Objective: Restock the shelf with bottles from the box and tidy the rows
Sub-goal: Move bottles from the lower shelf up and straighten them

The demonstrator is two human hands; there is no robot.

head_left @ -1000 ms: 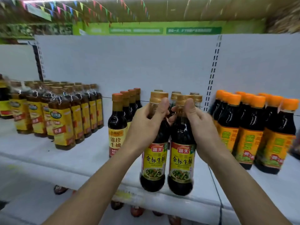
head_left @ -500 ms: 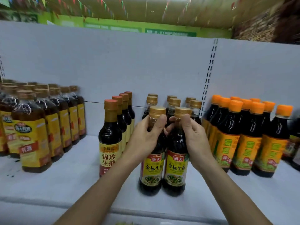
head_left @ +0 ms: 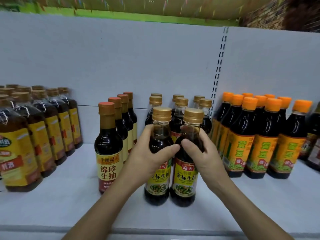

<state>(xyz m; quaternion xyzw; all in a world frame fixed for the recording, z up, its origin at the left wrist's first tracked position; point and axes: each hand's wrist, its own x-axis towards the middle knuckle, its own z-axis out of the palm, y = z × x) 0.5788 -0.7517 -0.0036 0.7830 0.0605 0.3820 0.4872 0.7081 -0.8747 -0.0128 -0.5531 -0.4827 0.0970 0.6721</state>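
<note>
Two gold-capped soy sauce bottles with yellow labels stand side by side on the white shelf (head_left: 69, 213). My left hand (head_left: 149, 153) grips the left bottle (head_left: 158, 181) round its shoulder. My right hand (head_left: 200, 151) grips the right bottle (head_left: 186, 181) the same way. Both bottles are upright, and their bases look to be on the shelf. Behind them stand several more gold-capped bottles (head_left: 181, 108) of the same kind in short rows. The box is out of view.
A row of brown-capped soy bottles (head_left: 108, 144) stands just left of my hands. Orange-capped bottles (head_left: 259, 135) fill the right side. Larger yellow-labelled bottles (head_left: 34, 135) crowd the far left. A slotted upright (head_left: 219, 66) divides the white back panel.
Both hands brought the two bottles forward onto the shelf and slid down from the necks to the shoulders. The view moved closer and tilted up.
</note>
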